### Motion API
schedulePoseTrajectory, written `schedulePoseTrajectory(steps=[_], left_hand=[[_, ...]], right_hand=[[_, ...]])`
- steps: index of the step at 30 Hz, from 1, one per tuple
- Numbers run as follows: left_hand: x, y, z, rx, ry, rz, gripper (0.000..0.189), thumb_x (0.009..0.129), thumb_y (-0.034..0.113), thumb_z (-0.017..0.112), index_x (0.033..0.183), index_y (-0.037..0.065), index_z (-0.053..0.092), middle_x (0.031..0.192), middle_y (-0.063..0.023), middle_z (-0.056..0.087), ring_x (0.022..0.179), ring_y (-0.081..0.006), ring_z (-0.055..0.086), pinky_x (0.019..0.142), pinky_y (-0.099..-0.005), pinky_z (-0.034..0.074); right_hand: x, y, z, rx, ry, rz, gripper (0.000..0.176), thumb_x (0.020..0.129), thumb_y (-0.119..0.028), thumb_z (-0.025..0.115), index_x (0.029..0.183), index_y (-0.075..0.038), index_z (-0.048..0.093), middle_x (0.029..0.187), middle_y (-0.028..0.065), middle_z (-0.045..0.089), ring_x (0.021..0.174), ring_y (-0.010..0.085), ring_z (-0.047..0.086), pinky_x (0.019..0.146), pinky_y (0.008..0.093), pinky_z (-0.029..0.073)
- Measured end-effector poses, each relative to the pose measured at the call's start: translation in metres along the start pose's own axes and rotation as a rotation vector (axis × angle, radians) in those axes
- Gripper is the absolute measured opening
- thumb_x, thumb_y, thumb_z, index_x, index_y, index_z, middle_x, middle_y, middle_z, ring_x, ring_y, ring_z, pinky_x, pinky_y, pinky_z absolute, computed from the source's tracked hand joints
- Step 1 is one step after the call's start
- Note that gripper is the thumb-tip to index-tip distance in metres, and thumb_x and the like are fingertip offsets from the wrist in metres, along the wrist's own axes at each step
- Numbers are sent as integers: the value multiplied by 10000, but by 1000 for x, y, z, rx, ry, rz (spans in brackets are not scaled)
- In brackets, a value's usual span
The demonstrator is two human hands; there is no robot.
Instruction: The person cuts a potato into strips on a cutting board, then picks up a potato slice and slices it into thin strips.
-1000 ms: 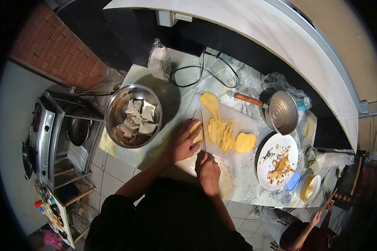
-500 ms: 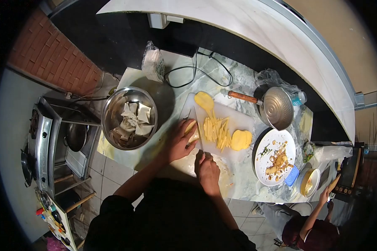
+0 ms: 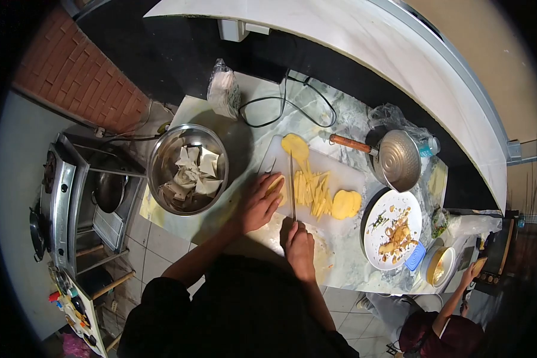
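My right hand [image 3: 300,249] is wrapped around the handle of a kitchen knife [image 3: 293,191], whose long blade points away from me over the white cutting board [image 3: 346,170]. To the left of the blade, my left hand [image 3: 260,204] presses a piece of peeled potato [image 3: 275,184] on the board, its fingers curled over it and partly hiding it. Right of the blade lie potato strips [image 3: 314,192], with a stack of potato slices [image 3: 345,204] beyond them. Another potato slice [image 3: 295,143] rests near the board's far edge.
A steel bowl [image 3: 155,173] with folded wrapper-like sheets stands left. A saucepan [image 3: 398,158], a white plate [image 3: 380,253] of peelings and a yellow-rimmed bowl [image 3: 449,258] stand right. A black cable [image 3: 262,125] loops behind. Another person [image 3: 441,334] works at lower right.
The knife has moved right, away from my left fingers, and its blade is now beside the strips. My left hand stays on the potato. The view has shifted slightly.
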State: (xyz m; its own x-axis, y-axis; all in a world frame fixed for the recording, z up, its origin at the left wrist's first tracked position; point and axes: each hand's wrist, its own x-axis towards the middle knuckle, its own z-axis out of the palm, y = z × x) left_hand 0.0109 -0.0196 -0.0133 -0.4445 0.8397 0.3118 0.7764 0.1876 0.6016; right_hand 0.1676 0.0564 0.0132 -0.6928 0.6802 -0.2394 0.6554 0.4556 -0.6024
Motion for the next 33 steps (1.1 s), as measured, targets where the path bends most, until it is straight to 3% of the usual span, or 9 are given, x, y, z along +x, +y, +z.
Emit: schedulePoseTrajectory(steps=[5,10,16,20,32,33], left_hand=[[2,6,0,44,0,-43,467,832,130,598,1249,-49,489,1341,-184,419,1233,-327,406,1029,-392,355],[3,7,0,38,11,-49,471,813,127,609,1233,-59,505,1330,-182,442,1227,-322,418,1022,-388,370],[2,5,2,59,14,-57,475,795,144,630,1209,-64,528,1338,-173,449,1221,-308,426,1016,-378,378],[-1,1,7,73,25,-53,494,783,153,644,1215,-57,530,1352,-160,444,1216,-299,430,1019,-368,377],[0,2,6,82,11,-74,512,772,166,650,1226,-41,534,1367,-132,441,1215,-288,436,1025,-363,370],[0,3,5,78,8,-74,512,772,166,650,1226,-41,534,1367,-132,441,1215,-288,436,1025,-363,370]], right_hand=[[4,-12,-3,77,-10,28,316,970,-166,388,861,68,572,728,322,572,671,494,556,568,546,418],[7,-13,2,107,6,-68,308,975,-176,378,904,63,559,736,324,574,687,504,554,573,548,423],[5,-13,2,-1,-94,4,277,971,-212,401,976,31,534,790,301,605,738,467,594,629,521,477],[5,-13,2,25,-55,-31,296,976,-197,378,980,60,524,734,329,577,690,507,556,581,560,430],[10,-7,14,60,-34,-35,310,966,-177,397,860,80,535,739,335,575,701,509,564,583,551,446],[10,-8,13,24,-52,-10,312,964,-188,404,850,61,553,746,307,587,710,476,583,599,523,469]])
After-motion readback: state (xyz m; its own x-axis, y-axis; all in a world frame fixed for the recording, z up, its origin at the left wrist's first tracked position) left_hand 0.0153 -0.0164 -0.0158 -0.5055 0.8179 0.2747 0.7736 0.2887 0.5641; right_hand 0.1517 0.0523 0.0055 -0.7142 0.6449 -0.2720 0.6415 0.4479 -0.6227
